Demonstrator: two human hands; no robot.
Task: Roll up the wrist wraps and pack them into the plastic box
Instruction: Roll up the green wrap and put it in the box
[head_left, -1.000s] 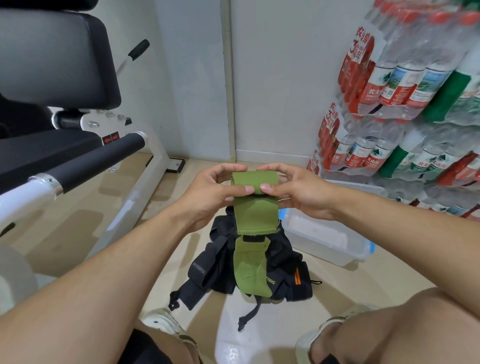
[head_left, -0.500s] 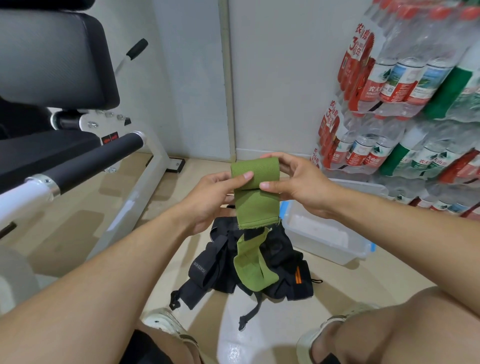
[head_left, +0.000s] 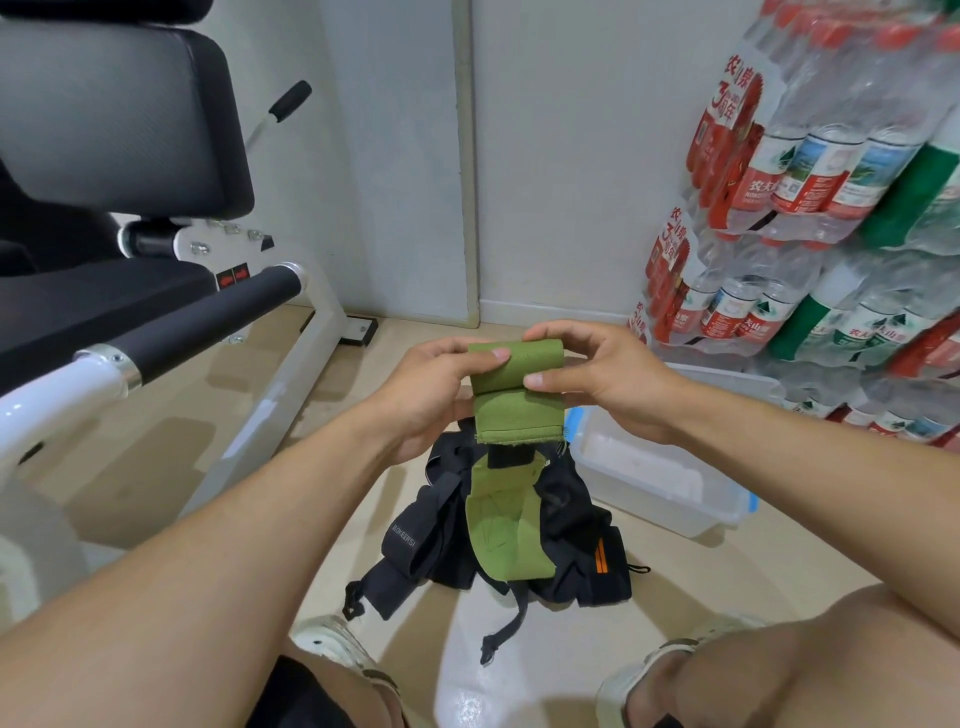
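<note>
At the centre of the frame we hold a green wrist wrap (head_left: 517, 387) up off the floor, its top wound into a roll pinched between our left hand (head_left: 434, 387) and our right hand (head_left: 605, 379), thumbs pressed on the front of the roll and fingers curled behind it. A short tail hangs below the roll, so we judge the rolling step nearly done. Next we would wind in that tail, keeping the edges square, then carry the roll to the plastic box (head_left: 660, 473), which sits open on the floor just right of centre. Below our hands lies the pile of black wraps (head_left: 566, 545) with a second green wrap (head_left: 501, 525) on top.
</note>
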